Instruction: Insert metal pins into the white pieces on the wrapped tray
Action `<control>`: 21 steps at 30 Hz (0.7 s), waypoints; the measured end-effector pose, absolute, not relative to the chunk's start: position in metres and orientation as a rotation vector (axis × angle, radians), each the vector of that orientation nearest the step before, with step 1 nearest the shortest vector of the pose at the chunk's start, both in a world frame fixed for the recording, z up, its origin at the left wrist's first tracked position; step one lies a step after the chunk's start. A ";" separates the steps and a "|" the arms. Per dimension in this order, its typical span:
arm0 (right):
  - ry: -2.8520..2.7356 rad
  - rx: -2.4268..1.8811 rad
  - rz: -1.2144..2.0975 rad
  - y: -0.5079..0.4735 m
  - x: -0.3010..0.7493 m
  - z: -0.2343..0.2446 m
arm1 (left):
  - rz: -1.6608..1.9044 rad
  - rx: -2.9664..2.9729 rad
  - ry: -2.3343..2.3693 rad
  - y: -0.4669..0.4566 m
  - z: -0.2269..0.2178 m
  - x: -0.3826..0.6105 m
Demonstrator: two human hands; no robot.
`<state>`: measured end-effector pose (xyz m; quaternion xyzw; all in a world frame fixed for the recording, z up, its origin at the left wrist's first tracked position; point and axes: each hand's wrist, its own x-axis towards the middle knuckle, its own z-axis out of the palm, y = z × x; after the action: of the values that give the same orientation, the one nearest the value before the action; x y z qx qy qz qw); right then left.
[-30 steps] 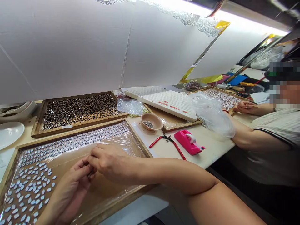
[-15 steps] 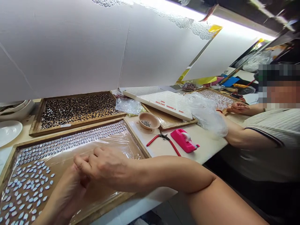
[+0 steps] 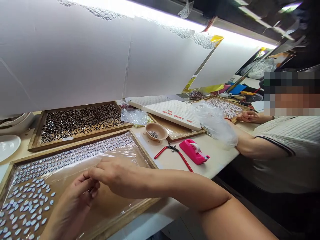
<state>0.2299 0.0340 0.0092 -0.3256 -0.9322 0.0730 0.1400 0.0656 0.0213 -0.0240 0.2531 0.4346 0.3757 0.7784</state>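
My left hand [image 3: 81, 195] and my right hand [image 3: 121, 175] meet at the fingertips above a wooden-framed tray [image 3: 147, 155]. Both are closed in a pinch; anything between the fingers is hidden or too small to make out. Clear film covers the tray's brown base. Rows of small round pale pieces [image 3: 75, 154] run along its far side. Loose leaf-shaped bluish-white pieces [image 3: 27, 206] lie scattered at the left, beside my left hand.
Behind stands a tray of small dark pieces [image 3: 80, 121]. To the right are a small bowl of metal bits [image 3: 160, 130], red-handled pliers [image 3: 185, 160], a pink tape dispenser [image 3: 191, 151], a white slab [image 3: 172, 111] and a plastic bag [image 3: 220, 128]. A co-worker's arm [image 3: 252, 141] rests at far right.
The camera view has shifted slightly, moving the scene a little left. My left hand has turned so more of its pinched fingers show; my hands remain together above the tray.
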 end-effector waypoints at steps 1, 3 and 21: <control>-2.678 -0.929 0.228 0.035 0.232 0.008 | 0.821 0.538 0.944 0.021 -0.024 0.065; -2.672 -0.882 0.232 0.036 0.234 0.008 | 0.826 0.524 0.956 0.021 -0.025 0.064; -2.450 -0.855 0.096 0.037 0.213 -0.016 | 0.980 0.317 0.931 0.023 -0.023 0.067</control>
<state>0.2131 0.0369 -0.0156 -0.3172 -0.9087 0.0356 0.2691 0.0669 0.0226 -0.0228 0.1460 0.4291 0.4515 0.7686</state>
